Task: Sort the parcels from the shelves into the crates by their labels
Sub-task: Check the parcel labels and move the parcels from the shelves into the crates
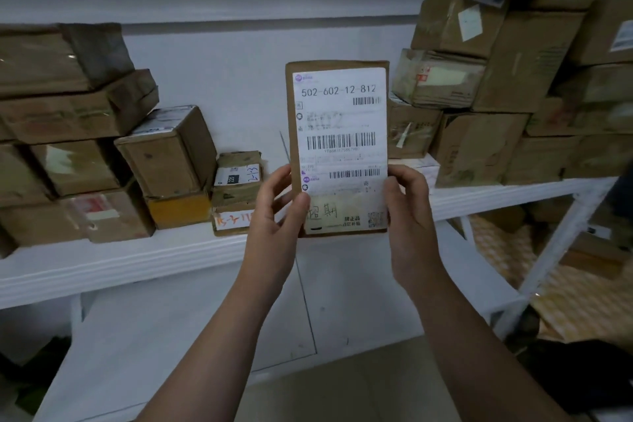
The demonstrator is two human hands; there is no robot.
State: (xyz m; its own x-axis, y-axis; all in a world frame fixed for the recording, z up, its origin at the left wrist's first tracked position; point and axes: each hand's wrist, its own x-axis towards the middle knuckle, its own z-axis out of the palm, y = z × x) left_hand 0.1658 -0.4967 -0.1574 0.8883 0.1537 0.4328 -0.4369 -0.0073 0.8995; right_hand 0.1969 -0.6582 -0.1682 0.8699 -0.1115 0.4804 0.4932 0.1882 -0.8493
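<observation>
Brown cardboard is what you hold: a flat parcel (342, 67) upright in front of the white shelf (137, 260), its lower end caught between both hands. Your left hand (277, 216) grips the parcel's lower left edge, thumb pressed on the front and fingers curled behind. Your right hand (407, 212) clasps the lower right edge the same way. A white label (340, 127) covers nearly the whole face of the parcel. It reads "502-602-12-812" in large digits at the top, with three barcodes below, handwritten characters near the bottom partly under your left thumb, and a QR code in the bottom right corner. The fine print between the barcodes is too blurred to read. Left of the parcel, a small box (238, 173) on the shelf bears what looks like a handwritten "2-1-3". The lower box (227, 219) beneath it carries orange handwriting cut off by your left hand. Farther left of the parcel, the left cartons (68, 134) show only smeared labels. To the parcel's right, the right cartons (496, 86) are just as unreadable and run out of view.
</observation>
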